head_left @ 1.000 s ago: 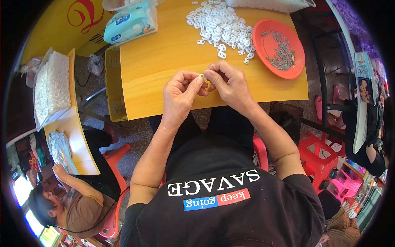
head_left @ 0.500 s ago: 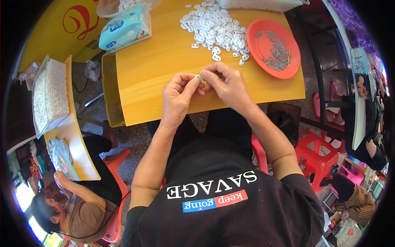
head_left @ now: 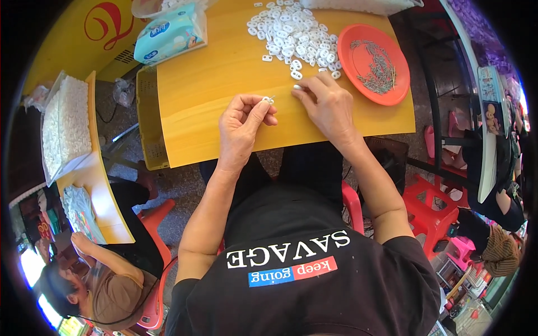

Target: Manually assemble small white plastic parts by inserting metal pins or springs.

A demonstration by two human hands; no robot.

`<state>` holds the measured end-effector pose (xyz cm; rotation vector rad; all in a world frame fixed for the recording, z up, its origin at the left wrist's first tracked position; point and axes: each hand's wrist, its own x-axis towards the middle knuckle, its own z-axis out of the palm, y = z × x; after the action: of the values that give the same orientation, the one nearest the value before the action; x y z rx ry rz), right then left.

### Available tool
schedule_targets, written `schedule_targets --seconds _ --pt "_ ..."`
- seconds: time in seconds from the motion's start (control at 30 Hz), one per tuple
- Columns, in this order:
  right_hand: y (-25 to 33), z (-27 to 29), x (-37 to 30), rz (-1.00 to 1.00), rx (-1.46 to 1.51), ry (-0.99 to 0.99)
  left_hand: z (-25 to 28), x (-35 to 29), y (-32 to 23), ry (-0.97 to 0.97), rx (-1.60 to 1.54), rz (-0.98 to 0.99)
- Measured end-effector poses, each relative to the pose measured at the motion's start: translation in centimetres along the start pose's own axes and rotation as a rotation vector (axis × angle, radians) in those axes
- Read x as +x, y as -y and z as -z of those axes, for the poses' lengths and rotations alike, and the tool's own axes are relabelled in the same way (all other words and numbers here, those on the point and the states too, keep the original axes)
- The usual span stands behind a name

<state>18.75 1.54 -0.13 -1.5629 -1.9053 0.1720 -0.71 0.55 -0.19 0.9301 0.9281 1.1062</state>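
1. Left grip (head_left: 242,126): thumb and bent fingers pinch a small white piece (head_left: 268,101) above the near part of the yellow counter (head_left: 213,106). A thin pin (head_left: 273,97) seems to stick out of it toward the right. Hold the piece by its edge, so the fingertips leave the pin's end free.

2. Right grip (head_left: 332,109): apart from the left, beside the near edge of the heap (head_left: 291,33) of white two-holed pieces. Thumb and forefinger appear to pinch a small white bit (head_left: 297,87); it is tiny and partly covered, so I can't be sure it is another such piece.

3. For a clean fit, I'd turn that bit until a hole faces the pin, then bring it in straight; a slanted approach could bend the pin or make it slip.

4. Steady the left wrist and let the right do the moving, pressing gently, since parts this small would likely spring away if squeezed hard.

5. The red plate (head_left: 400,59) of loose metal pins (head_left: 380,73) lies just right of the heap; swing the right forearm clear of its rim.
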Motion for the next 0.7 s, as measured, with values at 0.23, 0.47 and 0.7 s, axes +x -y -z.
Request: schedule_targets --seconds 0.23,0.47,0.7 --pt "0.5 -0.1 -0.1 -0.006 0.235 0.024 0.0 0.1 0.1 0.003 -0.022 -0.004" --pt "2.3 -0.5 -0.7 -0.251 0.782 0.102 -0.4 -0.4 0.1 -0.011 -0.093 -0.071" --pt "2.9 -1.2 -0.6 0.008 0.565 -0.005 -0.4 -0.6 0.1 -0.017 -0.148 -0.078"
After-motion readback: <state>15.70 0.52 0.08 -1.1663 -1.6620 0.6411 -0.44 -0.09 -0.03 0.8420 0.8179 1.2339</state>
